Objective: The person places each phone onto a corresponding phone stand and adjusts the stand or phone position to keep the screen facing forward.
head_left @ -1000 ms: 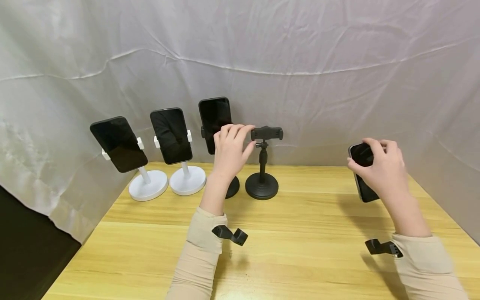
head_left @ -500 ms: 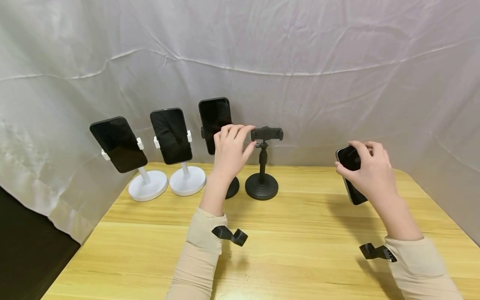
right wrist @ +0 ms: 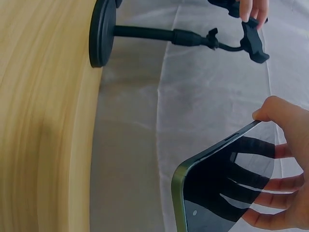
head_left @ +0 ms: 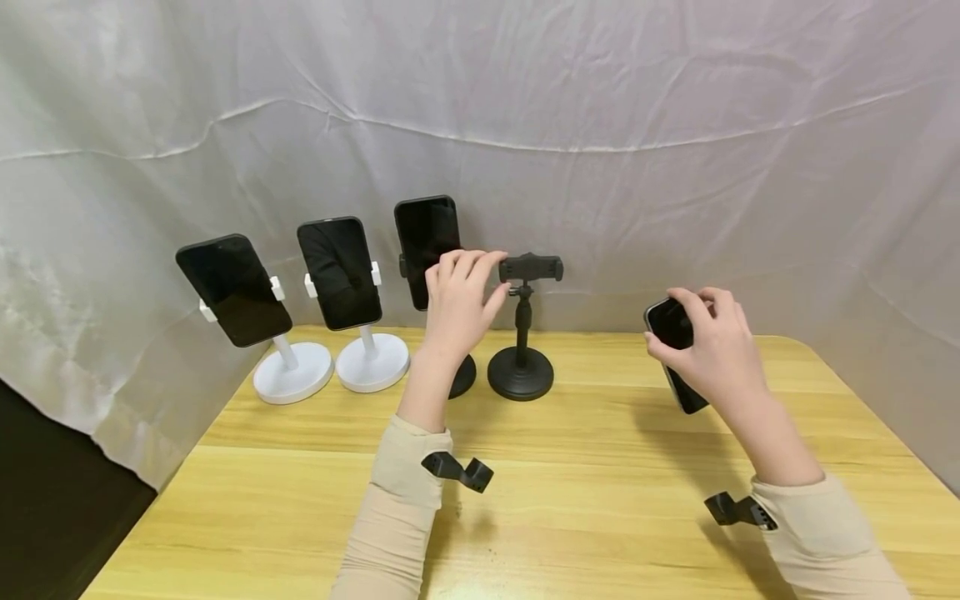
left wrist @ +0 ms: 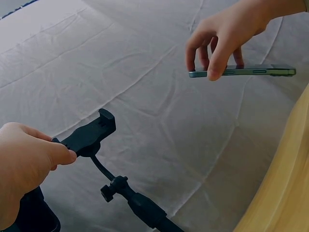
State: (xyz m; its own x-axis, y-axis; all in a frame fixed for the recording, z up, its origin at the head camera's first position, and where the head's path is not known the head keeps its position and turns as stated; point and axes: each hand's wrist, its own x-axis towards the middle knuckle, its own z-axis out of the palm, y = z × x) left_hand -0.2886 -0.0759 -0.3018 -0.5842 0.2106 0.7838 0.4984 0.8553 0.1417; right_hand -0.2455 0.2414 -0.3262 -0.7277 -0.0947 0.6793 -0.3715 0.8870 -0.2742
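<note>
In the head view my left hand (head_left: pixel 459 304) pinches the left end of the clamp (head_left: pixel 531 267) on a black phone stand (head_left: pixel 521 372). The left wrist view shows thumb and fingers on that end of the clamp (left wrist: pixel 89 136), whose other end is free. Off to the right, my right hand (head_left: pixel 712 350) grips a dark smartphone (head_left: pixel 686 392) by its edges, raised over the table and tilted. Its glossy screen (right wrist: pixel 227 179) faces the palm side in the right wrist view, with the fingers mirrored in it.
Two white stands (head_left: pixel 292 372) at the left each hold a phone (head_left: pixel 339 273). Between them and my left hand's stand, another phone (head_left: pixel 426 233) sits in a second black stand, partly hidden by that hand. A grey curtain (head_left: pixel 600 100) hangs behind the wooden table (head_left: pixel 570 500).
My right hand has moved left and slightly down with the smartphone, nearer the black stand. The left hand has stayed on the clamp.
</note>
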